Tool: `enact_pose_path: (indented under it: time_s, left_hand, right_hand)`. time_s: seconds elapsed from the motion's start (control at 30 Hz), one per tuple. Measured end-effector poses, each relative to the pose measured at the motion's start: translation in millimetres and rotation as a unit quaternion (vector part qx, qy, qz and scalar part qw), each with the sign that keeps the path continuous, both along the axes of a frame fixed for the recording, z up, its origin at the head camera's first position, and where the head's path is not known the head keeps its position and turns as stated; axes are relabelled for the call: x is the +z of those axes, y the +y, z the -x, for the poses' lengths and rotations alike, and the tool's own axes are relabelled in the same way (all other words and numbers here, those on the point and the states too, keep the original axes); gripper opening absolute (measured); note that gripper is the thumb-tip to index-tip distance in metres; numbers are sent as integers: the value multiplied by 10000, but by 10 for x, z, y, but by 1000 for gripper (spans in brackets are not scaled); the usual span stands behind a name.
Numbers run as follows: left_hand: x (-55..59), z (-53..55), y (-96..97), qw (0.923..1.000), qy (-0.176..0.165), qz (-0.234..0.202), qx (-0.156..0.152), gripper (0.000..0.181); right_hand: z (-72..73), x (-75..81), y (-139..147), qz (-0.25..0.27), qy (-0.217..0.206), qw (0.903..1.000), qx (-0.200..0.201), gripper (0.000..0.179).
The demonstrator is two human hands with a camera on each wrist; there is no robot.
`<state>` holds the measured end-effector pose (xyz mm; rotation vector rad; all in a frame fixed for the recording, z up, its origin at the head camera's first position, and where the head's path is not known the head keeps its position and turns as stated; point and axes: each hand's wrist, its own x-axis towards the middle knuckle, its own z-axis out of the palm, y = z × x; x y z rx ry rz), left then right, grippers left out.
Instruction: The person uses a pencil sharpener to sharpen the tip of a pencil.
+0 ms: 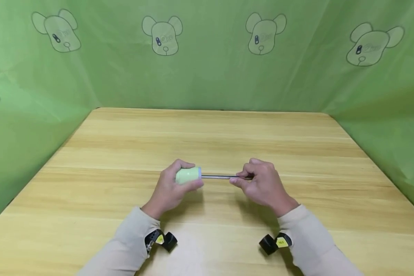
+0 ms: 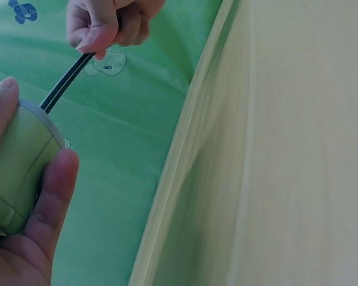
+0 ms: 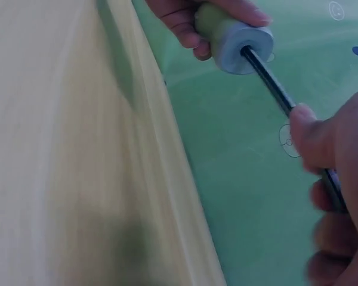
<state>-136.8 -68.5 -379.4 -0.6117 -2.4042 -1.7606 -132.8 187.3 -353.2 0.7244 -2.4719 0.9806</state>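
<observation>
A light green barrel-shaped body (image 1: 187, 175) with a grey-blue end (image 3: 250, 50) is held sideways above the table. My left hand (image 1: 169, 188) grips it, thumb on the near side and fingers on the far side. From a hole in the grey-blue end, a thin dark rod (image 1: 215, 177) with a shiny stripe runs straight toward the right. My right hand (image 1: 262, 184) pinches this rod near its far end between thumb and curled fingers. In the right wrist view, part of the rod's end shows below the right thumb (image 3: 313, 140); the fingers hide the rest.
A light wooden table (image 1: 207, 134) lies under both hands. Green sheeting (image 1: 207, 84) printed with mouse-like heads hangs behind it and along both sides. Small black cameras (image 1: 170, 241) are strapped to both wrists over pale sleeves.
</observation>
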Motion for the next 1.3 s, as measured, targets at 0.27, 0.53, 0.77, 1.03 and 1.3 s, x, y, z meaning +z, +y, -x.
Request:
enact_pose_path:
  time_s: [0.27, 0.53, 0.77, 1.03, 1.3]
  left_hand:
    - [-29, 5, 39, 9995, -81, 290, 49, 37]
    - [6, 24, 36, 9936, -911, -660, 38, 35]
    - [37, 0, 19, 9883, -1244, -871, -121, 35]
    - [61, 11, -15, 9928, -995, -643, -187, 37]
    - [36, 3, -16, 9992, -138, 360, -70, 38]
  right_hand:
    - [-23, 17, -20, -117, -1732, 9827, -642, 21]
    - [23, -174, -105, 60, 1892, 9797, -667, 28]
    - [39, -196, -108, 362, 2717, 9611, -329, 40]
    - [79, -192, -89, 351, 2840, 9582, -71, 31]
    - [-29, -35, -79, -19, -999, 9940, -445, 20]
